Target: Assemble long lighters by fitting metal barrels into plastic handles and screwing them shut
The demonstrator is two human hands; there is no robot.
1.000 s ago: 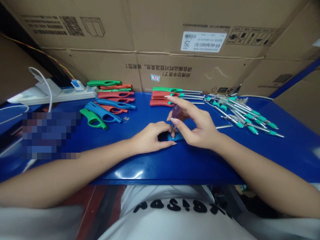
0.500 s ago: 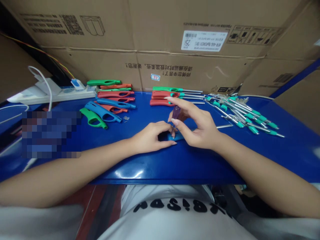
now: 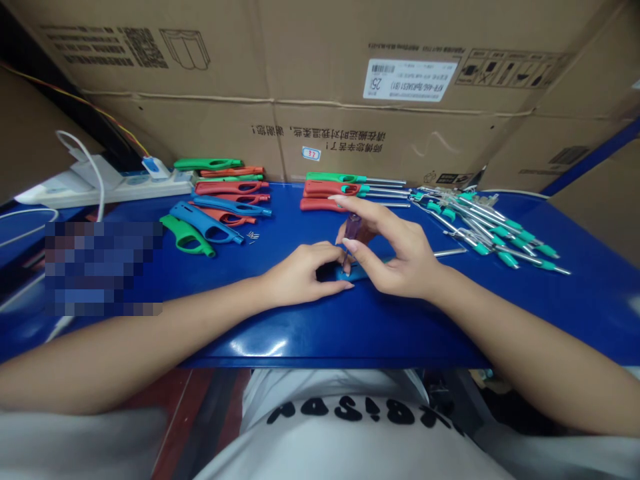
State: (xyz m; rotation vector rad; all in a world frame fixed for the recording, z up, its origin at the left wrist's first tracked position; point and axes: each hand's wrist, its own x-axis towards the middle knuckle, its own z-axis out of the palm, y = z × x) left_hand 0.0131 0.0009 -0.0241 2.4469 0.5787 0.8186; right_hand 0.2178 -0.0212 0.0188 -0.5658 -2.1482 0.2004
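A blue lighter body (image 3: 361,272) lies on the table near its front, with a metal tube (image 3: 449,253) showing to the right beyond my right hand. My left hand (image 3: 305,275) grips the left end of this blue body between thumb and fingers. In my right hand (image 3: 395,253) is a small screwdriver with a dark purple handle (image 3: 353,225), held upright between thumb and fingers. The screwdriver's thin shaft points down to the blue body beside my left fingertips. The exact contact of its tip is too small to make out.
Green, red and blue handle shells (image 3: 207,224) lie at the left, with small screws (image 3: 253,236) beside them. Handles with metal tubes (image 3: 333,189) lie at the back. Metal rods with teal parts (image 3: 493,230) are piled right. A power strip (image 3: 120,190) and cardboard (image 3: 200,127) stand behind.
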